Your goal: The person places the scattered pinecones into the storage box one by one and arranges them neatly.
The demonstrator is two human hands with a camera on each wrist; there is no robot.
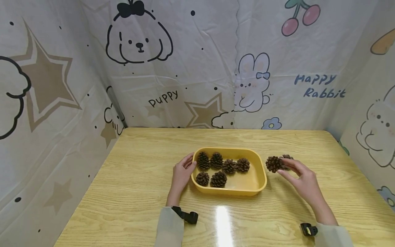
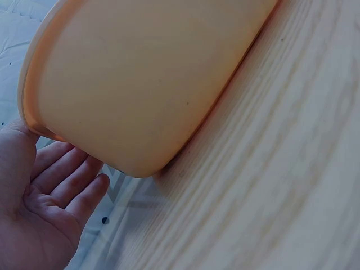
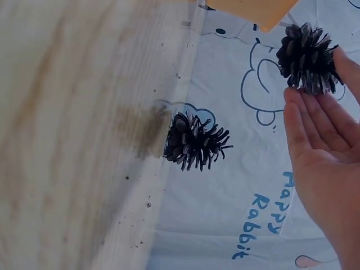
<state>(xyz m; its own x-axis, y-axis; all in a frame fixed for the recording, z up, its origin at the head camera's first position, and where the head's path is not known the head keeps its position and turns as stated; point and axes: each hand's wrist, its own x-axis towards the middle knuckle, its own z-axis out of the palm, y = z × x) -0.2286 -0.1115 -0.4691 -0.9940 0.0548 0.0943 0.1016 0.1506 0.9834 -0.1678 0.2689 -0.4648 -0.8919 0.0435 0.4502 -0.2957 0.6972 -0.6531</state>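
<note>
A yellow tray point(image 1: 257, 171) sits mid-table with several brown pine cones point(image 1: 218, 179) in its left half. My left hand point(image 1: 189, 165) lies against the tray's left end. In the left wrist view that left hand point(image 2: 84, 183) has straight fingers beside the tray wall point(image 2: 146, 84), thumb by the rim. My right hand point(image 1: 282, 167) reaches a loose pine cone point(image 1: 273, 164) on the table right of the tray. In the right wrist view that pine cone point(image 3: 306, 56) sits at my right hand's point(image 3: 318, 101) straight fingertips, thumb beside it. A second loose cone point(image 1: 287, 157) point(image 3: 194, 142) lies just behind.
The wooden table point(image 1: 139, 192) is walled on three sides by a cartoon-printed cloth point(image 1: 197, 68). The tray's right half holds nothing. Bare wood lies left of the tray and along the table's front edge.
</note>
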